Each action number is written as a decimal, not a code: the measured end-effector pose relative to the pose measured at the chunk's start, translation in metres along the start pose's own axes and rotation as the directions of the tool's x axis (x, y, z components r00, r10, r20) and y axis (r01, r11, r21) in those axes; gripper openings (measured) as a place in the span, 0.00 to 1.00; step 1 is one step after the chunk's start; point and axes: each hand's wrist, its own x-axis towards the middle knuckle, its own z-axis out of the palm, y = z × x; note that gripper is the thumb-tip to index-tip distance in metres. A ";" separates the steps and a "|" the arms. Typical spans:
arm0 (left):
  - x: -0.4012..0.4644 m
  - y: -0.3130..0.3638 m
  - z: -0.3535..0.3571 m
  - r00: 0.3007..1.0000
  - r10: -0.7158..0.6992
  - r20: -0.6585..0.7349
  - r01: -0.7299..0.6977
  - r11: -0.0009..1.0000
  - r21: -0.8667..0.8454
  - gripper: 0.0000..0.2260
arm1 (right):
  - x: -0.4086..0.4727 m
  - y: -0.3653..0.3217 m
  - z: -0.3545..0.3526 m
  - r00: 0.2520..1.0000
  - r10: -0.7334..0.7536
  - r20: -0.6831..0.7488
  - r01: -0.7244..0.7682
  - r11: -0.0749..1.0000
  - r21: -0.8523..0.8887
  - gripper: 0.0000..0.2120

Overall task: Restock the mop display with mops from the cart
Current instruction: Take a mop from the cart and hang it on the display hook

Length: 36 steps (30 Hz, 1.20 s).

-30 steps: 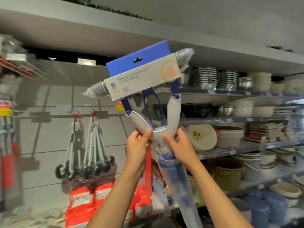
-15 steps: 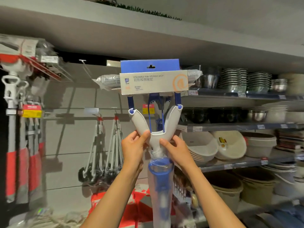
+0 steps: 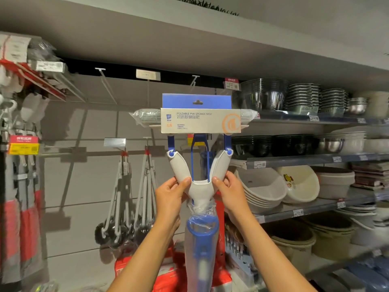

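Single head-worn wide-angle view, tilted upward and forward at close range toward wall hooks (image 3: 105, 83) upper left and shelves (image 3: 305, 159) at right.

Shelves (image 3: 305, 160) at right: stacked bowls (image 3: 261, 189), dark bowls (image 3: 271, 145), steel bowls (image 3: 355, 105) | wall hooks (image 3: 105, 85) at left: hanging brushes (image 3: 117, 209)

Shelves (image 3: 305, 160) on the right carry stacked goods — clear glass bowls (image 3: 264, 94) and steel bowls (image 3: 356, 105) on top, dark bowls (image 3: 273, 145) below, then white basins (image 3: 263, 188) and buckets (image 3: 292, 239). Left of centre, black brushes (image 3: 117, 226) hang from a rail — red packs (image 3: 124, 268) beneath.
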 end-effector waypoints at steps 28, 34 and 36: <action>0.191 -0.116 0.092 0.988 0.150 -0.043 -0.146 0.985 0.092 0.18 | 0.225 0.122 -0.039 0.993 -0.021 0.117 -0.003 0.979 0.205 0.24; 0.226 -0.136 0.120 0.985 0.169 -0.033 -0.166 0.983 0.073 0.18 | 0.268 0.139 -0.056 0.996 -0.038 0.084 0.021 0.979 0.201 0.22; 0.238 -0.142 0.128 0.985 0.174 -0.012 -0.173 0.983 0.064 0.18 | 0.281 0.143 -0.061 0.996 -0.053 0.071 0.039 0.981 0.189 0.23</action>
